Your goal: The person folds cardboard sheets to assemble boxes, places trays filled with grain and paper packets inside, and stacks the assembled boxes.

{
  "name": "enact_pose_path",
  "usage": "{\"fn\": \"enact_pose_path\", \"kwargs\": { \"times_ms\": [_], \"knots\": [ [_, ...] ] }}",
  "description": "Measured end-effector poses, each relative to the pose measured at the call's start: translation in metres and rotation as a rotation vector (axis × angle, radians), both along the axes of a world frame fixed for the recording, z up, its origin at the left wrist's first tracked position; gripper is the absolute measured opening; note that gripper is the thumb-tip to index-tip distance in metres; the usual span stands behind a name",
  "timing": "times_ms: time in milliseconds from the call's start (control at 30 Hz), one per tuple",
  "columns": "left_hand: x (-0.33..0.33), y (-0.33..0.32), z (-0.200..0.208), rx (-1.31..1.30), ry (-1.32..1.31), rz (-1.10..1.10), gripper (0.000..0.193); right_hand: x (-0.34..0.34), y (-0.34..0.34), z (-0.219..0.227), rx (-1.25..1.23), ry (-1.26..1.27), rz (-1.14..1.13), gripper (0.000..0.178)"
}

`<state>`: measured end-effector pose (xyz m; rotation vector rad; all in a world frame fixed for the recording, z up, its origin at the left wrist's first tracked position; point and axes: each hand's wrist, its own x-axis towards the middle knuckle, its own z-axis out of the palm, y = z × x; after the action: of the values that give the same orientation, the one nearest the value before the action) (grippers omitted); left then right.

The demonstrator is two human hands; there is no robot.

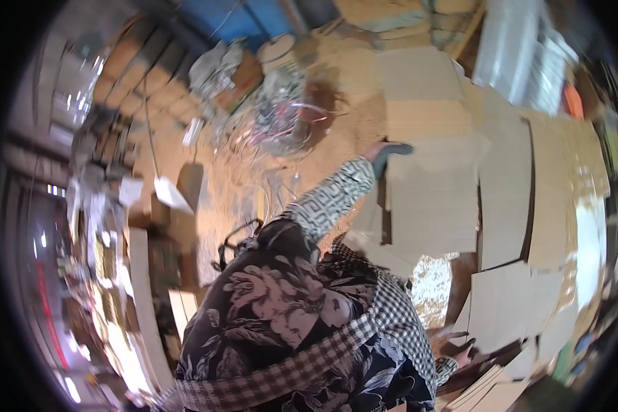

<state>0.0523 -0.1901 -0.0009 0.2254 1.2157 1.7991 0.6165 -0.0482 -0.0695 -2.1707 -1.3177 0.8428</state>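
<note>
My left hand (386,156), in a grey glove, reaches out to the edge of a brown cardboard sheet (432,196). Its fingers lie over the sheet's upper left corner, closed on that edge. My left arm is stretched out in a black-and-white patterned sleeve. Low on the right, my right hand (464,356) is beside a lower cardboard piece (505,309). It is small and partly in shadow, so I cannot make out its grip. My floral garment with checked trim fills the lower middle of the view.
More cardboard sheets (505,185) lie overlapped on the right. Farther off sit a clear plastic bag of tangled material (281,117) and clear plastic wrap (508,48). Stacked cardboard (484,395) lies at the lower right. A long pale board (144,302) stands at the left.
</note>
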Motion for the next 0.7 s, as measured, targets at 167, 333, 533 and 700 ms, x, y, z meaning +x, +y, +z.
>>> {"fn": "enact_pose_path", "kwargs": {
  "times_ms": [167,333,533,700],
  "knots": [
    [0.03,-0.05,0.019,-0.067,0.068,0.233,0.027,-0.018,0.045,-0.052,-0.289,0.317,0.124,0.058],
    [0.014,-0.128,-0.038,-0.06,0.034,0.389,0.03,-0.093,0.03,-0.033,-0.119,0.176,0.406,0.058],
    [0.001,-0.204,-0.091,-0.085,0.177,0.674,0.029,-0.144,0.032,-0.016,0.024,0.012,0.597,0.057],
    [-0.051,-0.227,-0.077,-0.099,0.098,0.817,0.037,-0.193,0.029,0.003,0.184,-0.047,0.693,0.057]
  ]
}}
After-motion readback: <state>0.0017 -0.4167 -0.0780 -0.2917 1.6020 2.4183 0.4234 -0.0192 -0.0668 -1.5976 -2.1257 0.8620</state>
